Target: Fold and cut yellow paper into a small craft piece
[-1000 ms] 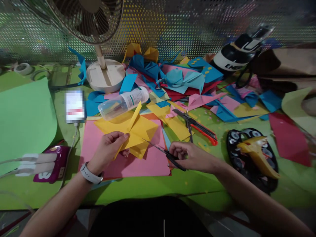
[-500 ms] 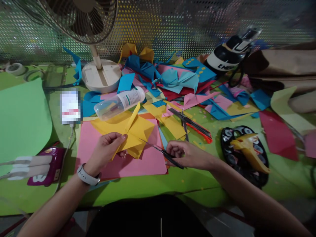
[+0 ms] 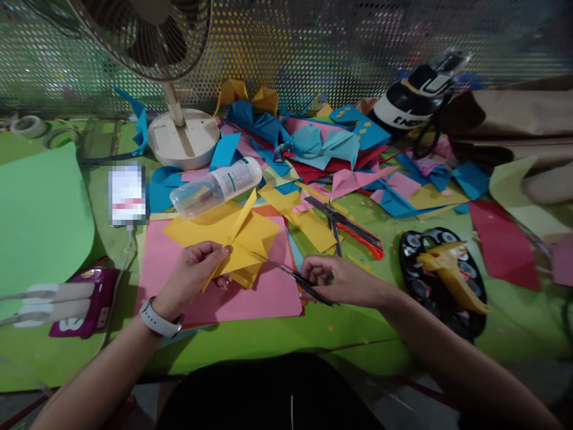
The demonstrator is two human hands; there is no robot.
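Observation:
My left hand (image 3: pixel 192 276), with a white watch on the wrist, pinches a folded yellow paper (image 3: pixel 242 239) by its lower left edge and holds it just above a pink sheet (image 3: pixel 250 292). My right hand (image 3: pixel 340 280) is closed round the black handles of small scissors (image 3: pixel 290 275). Their blades point left and reach into the yellow paper's right side. A clear plastic bottle (image 3: pixel 217 186) lies on its side just behind the yellow paper.
A desk fan's base (image 3: pixel 183 137) stands at the back left. Blue, pink, red and yellow paper scraps (image 3: pixel 322 143) are piled at the back. A second pair of scissors (image 3: pixel 344 224) lies right of centre. A black paint palette (image 3: pixel 443 275) sits right, a phone (image 3: pixel 128 194) and power bank (image 3: pixel 85 298) left.
The view shifted slightly. My hands, the yellow paper and the scissors stay in nearly the same pose, the blades still at the paper's edge.

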